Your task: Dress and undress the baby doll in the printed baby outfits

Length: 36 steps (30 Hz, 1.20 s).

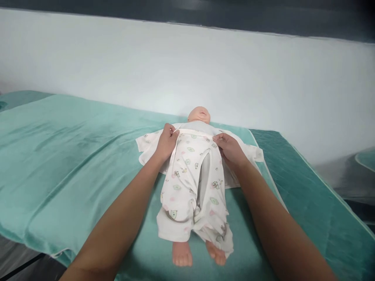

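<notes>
A baby doll [199, 114] lies on its back, its head toward the wall and its bare feet toward me. White baby pants [187, 168] with a small animal print cover its legs and reach up over the belly. My left hand [168, 142] is closed on the waistband at its left side. At the right side of the same waistband, my right hand [229, 147] pinches the fabric. A white baby shirt [254, 153] is spread out under the doll, its sleeves out to both sides. The doll's arms are not visible.
A light green sheet [88, 164] with wrinkles covers the bed. Darker green bedding [310, 195] shows on the right. A white wall [187, 62] stands right behind the doll's head. Floor shows at the lower left.
</notes>
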Motion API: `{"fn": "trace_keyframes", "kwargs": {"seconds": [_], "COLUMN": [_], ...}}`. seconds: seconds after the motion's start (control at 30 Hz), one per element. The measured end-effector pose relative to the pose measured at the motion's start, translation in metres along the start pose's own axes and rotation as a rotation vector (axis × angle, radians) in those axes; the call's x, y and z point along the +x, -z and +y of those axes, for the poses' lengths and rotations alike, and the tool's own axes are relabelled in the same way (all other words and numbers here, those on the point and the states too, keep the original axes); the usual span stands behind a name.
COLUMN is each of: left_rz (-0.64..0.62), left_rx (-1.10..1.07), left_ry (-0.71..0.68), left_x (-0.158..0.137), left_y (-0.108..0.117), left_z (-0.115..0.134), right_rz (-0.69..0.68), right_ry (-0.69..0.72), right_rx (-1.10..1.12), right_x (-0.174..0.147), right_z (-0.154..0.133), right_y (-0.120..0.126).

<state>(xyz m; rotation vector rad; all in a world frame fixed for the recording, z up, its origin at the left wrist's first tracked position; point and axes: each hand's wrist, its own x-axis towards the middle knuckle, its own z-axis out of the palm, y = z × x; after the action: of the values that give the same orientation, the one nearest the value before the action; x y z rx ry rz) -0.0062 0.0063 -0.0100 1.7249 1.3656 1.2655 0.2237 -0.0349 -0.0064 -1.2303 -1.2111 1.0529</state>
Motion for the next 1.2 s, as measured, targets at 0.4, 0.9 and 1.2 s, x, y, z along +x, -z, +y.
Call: {"fn": "trace_keyframes", "kwargs": {"seconds": [0.4, 0.9, 1.2], "left_rz": [0.085, -0.190, -0.315], "left_rx": [0.178, 0.283, 0.050], "left_ry": [0.079, 0.162, 0.249], "left_x": [-0.016, -0.025, -0.027], "left_y": [0.007, 0.010, 0.016], "left_z": [-0.016, -0.008, 0.004], "right_rz": [0.098, -0.364, -0.252], "right_ry": [-0.155, -0.195, -0.273], "right_rx": [0.245, 0.252, -0.177], "right_x": [-0.013, -0.032, -0.030], "right_z": [0.020, 0.008, 0.012], "right_y": [0.023, 0.043, 0.025]}}
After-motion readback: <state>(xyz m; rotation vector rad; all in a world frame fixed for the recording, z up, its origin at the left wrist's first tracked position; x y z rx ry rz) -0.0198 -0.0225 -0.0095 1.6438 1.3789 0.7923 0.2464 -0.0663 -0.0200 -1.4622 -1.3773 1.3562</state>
